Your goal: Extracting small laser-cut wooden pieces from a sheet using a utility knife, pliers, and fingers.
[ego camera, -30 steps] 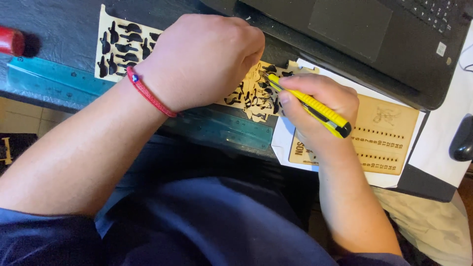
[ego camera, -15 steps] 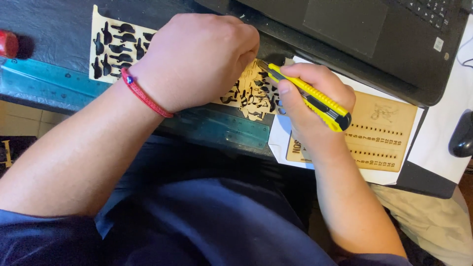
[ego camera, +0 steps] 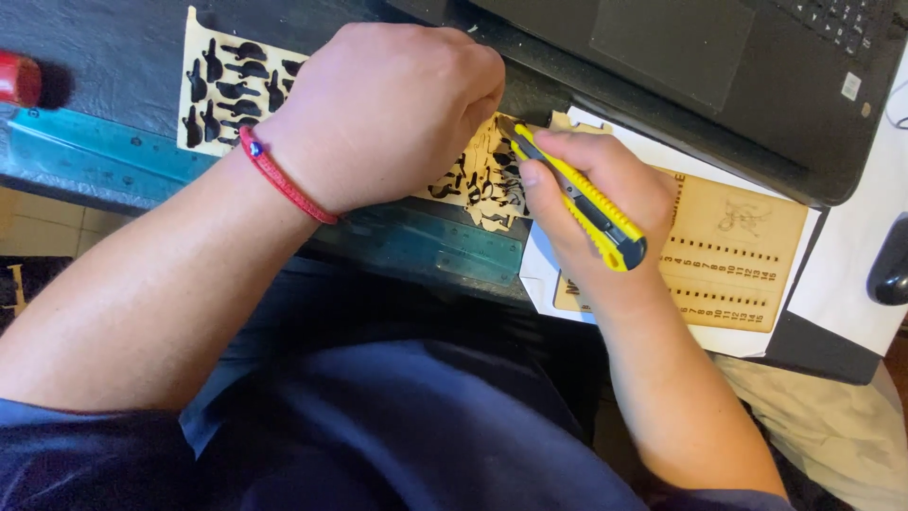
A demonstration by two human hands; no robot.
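Thin laser-cut plywood sheet (ego camera: 236,85) is pinned flat on the dark tabletop (ego camera: 95,38) by the clenched left hand (ego camera: 378,114). Yellow utility knife (ego camera: 577,199) is gripped pen-style in the right hand (ego camera: 605,208), tip set at the cutouts for control.

Left hand (ego camera: 383,114) covers the middle of the cut-out sheet (ego camera: 236,80) and hides the knife (ego camera: 579,197) tip. Laptop (ego camera: 719,66) is cut off by the top edge; mouse (ego camera: 891,265) by the right edge
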